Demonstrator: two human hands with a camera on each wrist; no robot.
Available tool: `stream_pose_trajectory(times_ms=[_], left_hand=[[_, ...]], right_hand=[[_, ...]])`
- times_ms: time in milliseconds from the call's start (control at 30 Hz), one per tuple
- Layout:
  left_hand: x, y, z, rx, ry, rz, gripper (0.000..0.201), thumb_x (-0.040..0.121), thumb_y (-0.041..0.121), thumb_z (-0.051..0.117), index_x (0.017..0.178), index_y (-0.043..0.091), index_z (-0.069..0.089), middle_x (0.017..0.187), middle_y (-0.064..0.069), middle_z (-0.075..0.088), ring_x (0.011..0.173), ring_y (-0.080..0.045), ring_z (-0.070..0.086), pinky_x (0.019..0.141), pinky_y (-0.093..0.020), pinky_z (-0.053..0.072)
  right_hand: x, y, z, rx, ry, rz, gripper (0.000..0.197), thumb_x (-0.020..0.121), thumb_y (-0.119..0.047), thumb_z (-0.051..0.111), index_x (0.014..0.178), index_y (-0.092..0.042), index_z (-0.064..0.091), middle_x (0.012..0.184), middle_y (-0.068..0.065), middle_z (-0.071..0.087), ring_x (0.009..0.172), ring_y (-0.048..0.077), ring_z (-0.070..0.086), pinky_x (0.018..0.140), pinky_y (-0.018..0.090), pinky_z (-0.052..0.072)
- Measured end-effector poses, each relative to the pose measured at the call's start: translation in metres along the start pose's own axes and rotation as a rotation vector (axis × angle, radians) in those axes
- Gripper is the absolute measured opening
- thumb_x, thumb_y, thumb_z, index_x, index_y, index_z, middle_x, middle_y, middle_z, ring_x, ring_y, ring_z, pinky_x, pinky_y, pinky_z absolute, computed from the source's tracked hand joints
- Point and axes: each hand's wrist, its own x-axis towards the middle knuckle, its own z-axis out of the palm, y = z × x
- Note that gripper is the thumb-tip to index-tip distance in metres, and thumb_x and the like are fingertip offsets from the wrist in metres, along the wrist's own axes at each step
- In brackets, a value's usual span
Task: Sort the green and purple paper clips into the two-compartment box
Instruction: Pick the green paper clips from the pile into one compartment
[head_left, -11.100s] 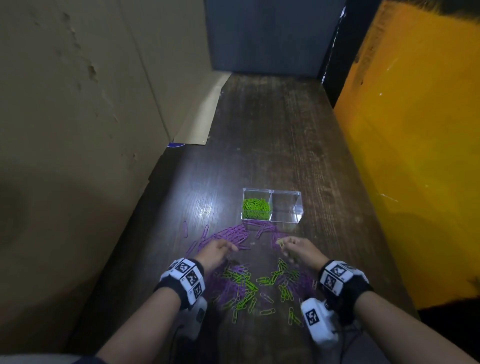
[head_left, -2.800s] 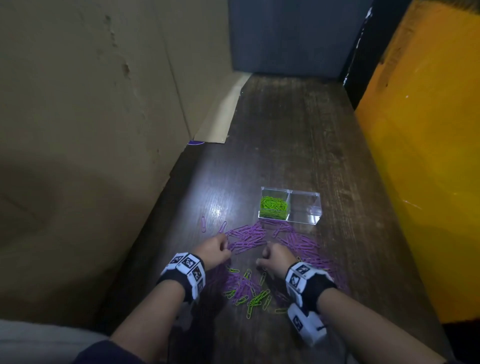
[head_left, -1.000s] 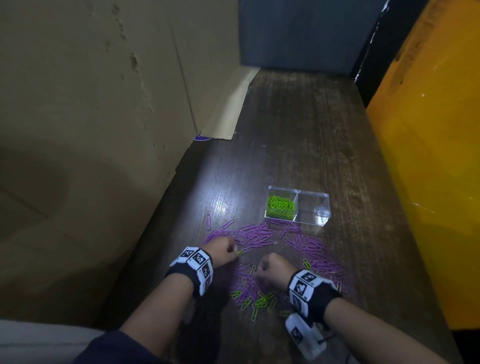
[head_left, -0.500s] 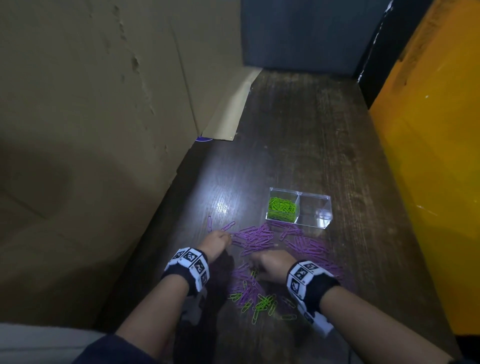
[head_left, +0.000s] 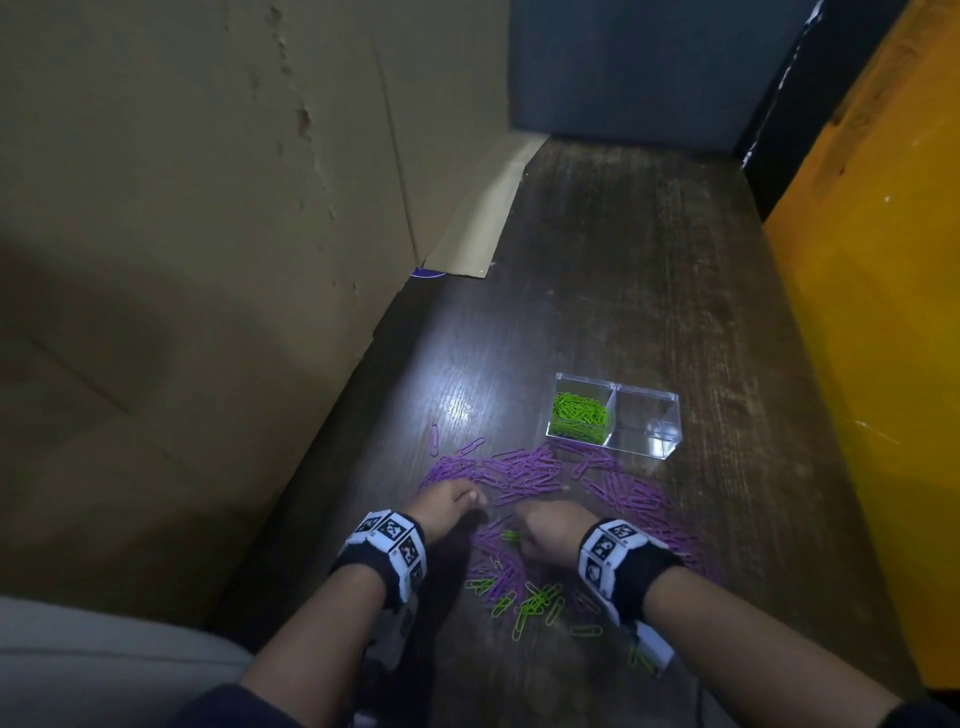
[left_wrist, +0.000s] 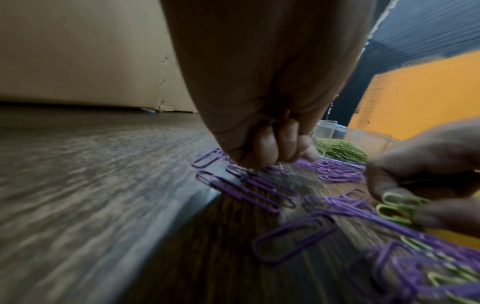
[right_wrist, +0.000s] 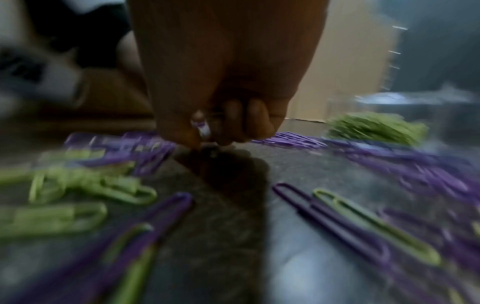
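A cardboard wall (head_left: 197, 218) rises to the left of both hands, its foot meeting the dark wooden table (head_left: 613, 270). The left hand (head_left: 448, 505) sits low on the table with its fingers (left_wrist: 265, 148) curled under, their tips down among the purple clips (head_left: 524, 470); whether it grips one cannot be told. Those purple clips lie in a band just beyond both hands and curve round past the right one. Between the hands, and close to the right hand (head_left: 548, 532), a few green clips (left_wrist: 397, 205) are pinched between its thumb and fingers, seen from the left wrist. The right wrist view is blurred and shows only curled fingers. Nearer the person, below and between the wrists, loose green clips (head_left: 535, 605) lie mixed with purple ones. Beyond the right hand, just past the purple band, stands the clear box (head_left: 670, 400): its left compartment holds a heap of green clips (head_left: 579, 414), its right compartment shows none. An orange wall (head_left: 878, 338) stands to the right.
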Motion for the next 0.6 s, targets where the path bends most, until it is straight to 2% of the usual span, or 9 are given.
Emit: stream_pose_trajectory(times_ms=[67,167,233,300,333,400,467,533,600], left_hand=[[-0.003,0.002,0.000,0.113,-0.062,0.002,0.015,0.088,0.033,0.058,0.092,0.020,0.064,0.092,0.000,0.066,0.089,-0.017,0.060,0.086,-0.028,0.045],[-0.005,0.008,0.004,0.415,-0.159,0.047,0.032,0.078,0.040,0.068,0.103,0.022,0.061,0.104,-0.001,0.066,0.100,-0.019,0.061,0.082,-0.024,0.042],[-0.001,0.011,0.009,0.531,-0.128,0.083,0.033,0.079,0.039,0.066,0.106,0.022,0.058,0.108,-0.002,0.065,0.103,-0.021,0.060,0.079,-0.024,0.041],[0.005,0.015,0.010,0.552,-0.042,0.081,0.028,0.085,0.039,0.060,0.107,0.022,0.058,0.112,-0.002,0.065,0.106,-0.021,0.059,0.084,-0.026,0.042],[0.008,0.017,0.009,0.541,0.013,0.069,0.028,0.087,0.039,0.057,0.108,0.022,0.057,0.114,-0.002,0.064,0.108,-0.021,0.058,0.086,-0.027,0.043],[0.012,0.022,0.006,0.490,0.117,0.058,0.028,0.088,0.037,0.056,0.112,0.022,0.056,0.118,-0.002,0.064,0.110,-0.021,0.059,0.089,-0.027,0.044],[0.011,0.030,0.001,0.469,0.153,0.068,0.025,0.088,0.036,0.057,0.108,0.021,0.057,0.113,-0.001,0.065,0.105,-0.019,0.060,0.084,-0.026,0.043],[0.007,0.033,0.000,0.441,0.054,0.071,0.025,0.086,0.041,0.058,0.097,0.019,0.062,0.102,-0.003,0.068,0.091,-0.018,0.061,0.076,-0.025,0.041],[-0.001,0.031,0.002,0.505,-0.149,0.062,0.034,0.083,0.046,0.061,0.091,0.014,0.068,0.093,-0.008,0.070,0.079,-0.017,0.058,0.069,-0.024,0.039]], right_hand=[[-0.005,0.014,0.002,0.145,0.005,0.034,0.029,0.093,-0.025,0.045,0.111,-0.002,0.051,0.115,0.021,0.059,0.105,0.033,0.058,0.086,0.036,0.045],[-0.014,0.043,0.012,0.487,0.116,0.134,0.021,0.093,-0.018,0.045,0.101,0.000,0.054,0.097,0.016,0.061,0.090,0.023,0.058,0.079,0.031,0.042],[-0.025,0.055,0.013,0.841,0.214,0.184,0.021,0.095,-0.007,0.043,0.081,0.002,0.057,0.072,0.008,0.058,0.065,0.011,0.054,0.063,0.025,0.038],[-0.035,0.063,0.011,1.188,0.320,0.237,0.038,0.093,0.008,0.034,0.059,-0.005,0.046,0.045,-0.003,0.051,0.037,0.001,0.041,0.043,0.016,0.031],[-0.040,0.066,0.008,1.302,0.356,0.251,0.041,0.090,0.013,0.030,0.056,-0.006,0.042,0.037,-0.003,0.047,0.031,0.000,0.034,0.037,0.013,0.026],[-0.046,0.070,0.005,1.419,0.383,0.259,0.039,0.085,0.014,0.028,0.056,-0.005,0.044,0.034,-0.001,0.046,0.027,0.001,0.027,0.032,0.010,0.019],[-0.047,0.073,0.007,1.499,0.368,0.258,0.036,0.085,0.012,0.028,0.059,-0.005,0.046,0.037,-0.001,0.049,0.028,0.004,0.026,0.034,0.006,0.018],[-0.046,0.074,0.011,1.553,0.351,0.250,0.033,0.083,0.012,0.028,0.061,-0.005,0.045,0.040,-0.001,0.052,0.034,0.011,0.029,0.035,0.006,0.018],[-0.044,0.074,0.014,1.626,0.338,0.222,0.027,0.081,0.009,0.030,0.062,-0.004,0.043,0.043,-0.001,0.052,0.038,0.013,0.030,0.035,0.007,0.018]])
